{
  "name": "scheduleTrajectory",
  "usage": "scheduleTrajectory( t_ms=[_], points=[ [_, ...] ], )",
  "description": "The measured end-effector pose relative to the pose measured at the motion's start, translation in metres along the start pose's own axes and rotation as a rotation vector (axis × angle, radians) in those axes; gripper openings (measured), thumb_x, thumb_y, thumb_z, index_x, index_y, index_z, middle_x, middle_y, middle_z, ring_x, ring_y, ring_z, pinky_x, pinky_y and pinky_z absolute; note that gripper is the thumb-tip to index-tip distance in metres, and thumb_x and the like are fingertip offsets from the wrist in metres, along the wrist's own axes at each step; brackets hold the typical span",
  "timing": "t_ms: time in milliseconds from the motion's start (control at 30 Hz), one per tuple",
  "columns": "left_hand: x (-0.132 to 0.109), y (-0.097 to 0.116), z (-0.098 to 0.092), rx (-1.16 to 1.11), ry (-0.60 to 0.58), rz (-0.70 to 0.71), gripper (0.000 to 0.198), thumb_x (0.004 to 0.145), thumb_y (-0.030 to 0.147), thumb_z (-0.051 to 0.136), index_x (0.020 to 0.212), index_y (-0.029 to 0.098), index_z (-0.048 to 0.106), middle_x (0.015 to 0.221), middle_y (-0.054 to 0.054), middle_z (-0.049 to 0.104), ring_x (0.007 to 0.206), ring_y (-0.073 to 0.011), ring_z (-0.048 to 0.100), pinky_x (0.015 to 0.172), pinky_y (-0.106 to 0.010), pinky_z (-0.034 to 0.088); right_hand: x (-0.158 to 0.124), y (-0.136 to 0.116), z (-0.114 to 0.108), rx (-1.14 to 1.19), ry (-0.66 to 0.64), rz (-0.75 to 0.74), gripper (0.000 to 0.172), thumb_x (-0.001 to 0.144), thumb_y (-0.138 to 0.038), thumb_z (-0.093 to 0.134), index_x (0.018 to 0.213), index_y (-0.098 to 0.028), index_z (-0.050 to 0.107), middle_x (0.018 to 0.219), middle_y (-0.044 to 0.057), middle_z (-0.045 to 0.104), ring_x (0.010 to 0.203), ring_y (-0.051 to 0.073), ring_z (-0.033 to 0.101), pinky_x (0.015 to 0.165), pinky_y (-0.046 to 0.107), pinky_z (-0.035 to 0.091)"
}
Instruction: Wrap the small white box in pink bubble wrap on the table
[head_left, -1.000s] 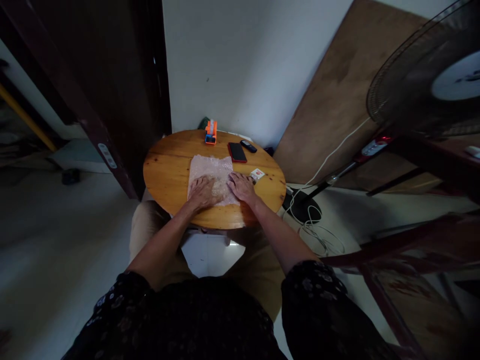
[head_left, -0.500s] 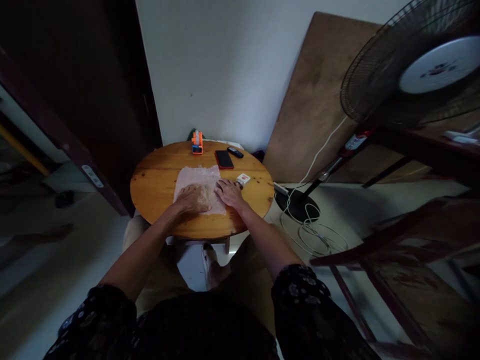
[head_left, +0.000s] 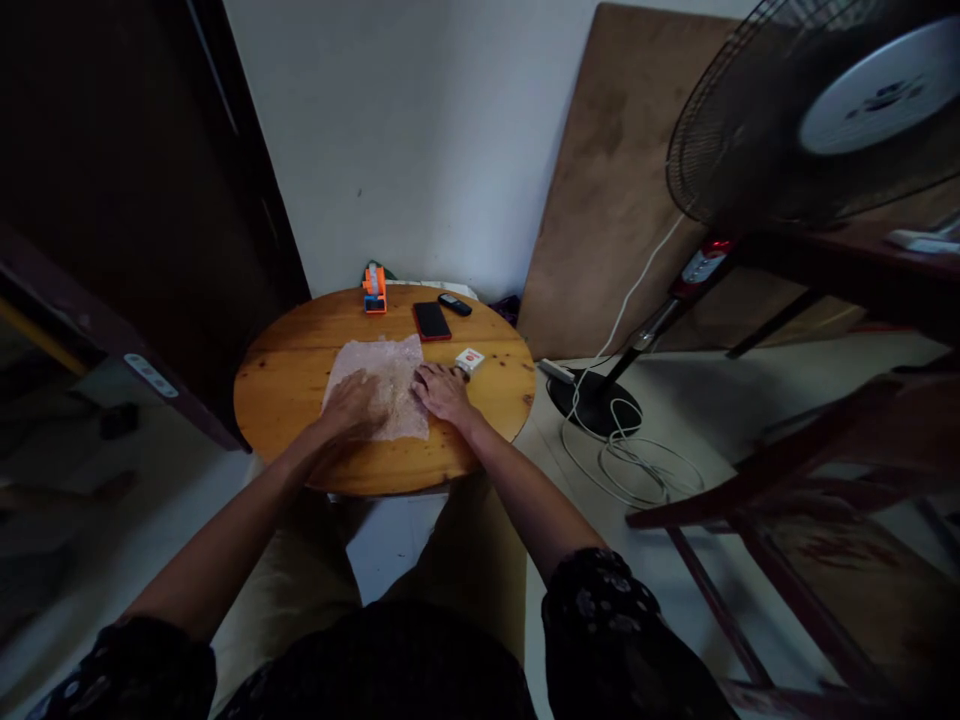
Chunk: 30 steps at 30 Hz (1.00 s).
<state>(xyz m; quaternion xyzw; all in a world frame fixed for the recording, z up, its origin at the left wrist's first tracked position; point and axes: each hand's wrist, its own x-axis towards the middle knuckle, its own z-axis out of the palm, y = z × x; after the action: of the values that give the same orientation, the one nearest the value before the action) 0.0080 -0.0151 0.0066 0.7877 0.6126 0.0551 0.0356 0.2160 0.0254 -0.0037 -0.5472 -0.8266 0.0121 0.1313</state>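
A pinkish, translucent sheet (head_left: 394,365) that looks like bubble wrap lies spread on the round wooden table (head_left: 281,350). Over its left part is my left hand (head_left: 351,402), fingers stretched out and slightly blurred; whether it presses down or hovers I cannot tell. My right hand (head_left: 444,392) rests palm down on the sheet's right edge with its fingers spread. Just beyond my right fingers sits a small white-and-red box (head_left: 470,360), with a small dark item partly hidden between them. Neither hand grips anything.
Farther back on the table are an orange tape dispenser (head_left: 374,290), a black phone with a red edge (head_left: 431,321) and a small dark handset (head_left: 454,304). A standing fan (head_left: 600,395) with coiled white cable (head_left: 637,470) and a wooden chair (head_left: 750,520) stand at right.
My left hand has slid a little left across the sheet, uncovering more of its middle. The right hand stays at the right edge. The whole view has shifted slightly.
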Motion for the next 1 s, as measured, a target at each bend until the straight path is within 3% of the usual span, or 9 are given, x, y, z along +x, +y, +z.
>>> scheduleTrajectory(
  t_ms=[100, 267, 567, 767, 1000],
  points=[
    [-0.004, 0.018, 0.004, -0.037, 0.031, 0.084, 0.058, 0.086, 0.044, 0.056, 0.139, 0.021, 0.053, 0.155, -0.012, 0.044, 0.144, -0.0306, 0.04, 0.119, -0.042, 0.033, 0.0, 0.0, 0.0, 0.012, 0.002, -0.007, 0.04, 0.101, -0.038, 0.039, 0.132, -0.022, 0.058, 0.147, 0.01, 0.055, 0.131, 0.028, 0.05, 0.105, 0.047, 0.035],
    [0.007, 0.04, 0.007, -0.062, 0.029, 0.15, 0.063, 0.089, 0.05, 0.053, 0.144, 0.019, 0.048, 0.154, -0.016, 0.044, 0.144, -0.0324, 0.04, 0.119, -0.045, 0.032, -0.001, 0.001, -0.001, 0.03, -0.006, -0.001, 0.04, 0.102, -0.034, 0.037, 0.134, -0.021, 0.056, 0.149, 0.009, 0.053, 0.134, 0.027, 0.047, 0.107, 0.047, 0.035],
    [0.008, 0.04, 0.022, -0.039, 0.007, 0.164, 0.071, 0.089, 0.062, 0.051, 0.147, 0.02, 0.046, 0.156, -0.017, 0.041, 0.147, -0.0345, 0.033, 0.119, -0.049, 0.027, -0.007, 0.004, 0.001, 0.059, 0.038, 0.016, 0.037, 0.101, -0.025, 0.035, 0.127, -0.018, 0.06, 0.136, 0.012, 0.062, 0.124, 0.026, 0.053, 0.105, 0.041, 0.037],
    [0.007, 0.044, 0.022, -0.049, -0.003, 0.125, 0.07, 0.088, 0.062, 0.052, 0.145, 0.02, 0.048, 0.158, -0.017, 0.038, 0.149, -0.0344, 0.03, 0.12, -0.05, 0.023, -0.011, 0.005, -0.004, 0.11, 0.076, 0.044, 0.036, 0.098, -0.02, 0.035, 0.119, -0.018, 0.064, 0.124, 0.012, 0.067, 0.116, 0.028, 0.057, 0.102, 0.041, 0.039],
    [0.014, 0.048, 0.018, -0.056, 0.01, 0.092, 0.068, 0.087, 0.059, 0.056, 0.143, 0.023, 0.049, 0.155, -0.014, 0.043, 0.145, -0.0342, 0.035, 0.118, -0.05, 0.026, -0.014, 0.006, -0.004, 0.214, 0.175, 0.01, 0.038, 0.093, -0.015, 0.037, 0.117, -0.018, 0.066, 0.127, 0.011, 0.066, 0.118, 0.025, 0.055, 0.106, 0.036, 0.038]
  ],
)
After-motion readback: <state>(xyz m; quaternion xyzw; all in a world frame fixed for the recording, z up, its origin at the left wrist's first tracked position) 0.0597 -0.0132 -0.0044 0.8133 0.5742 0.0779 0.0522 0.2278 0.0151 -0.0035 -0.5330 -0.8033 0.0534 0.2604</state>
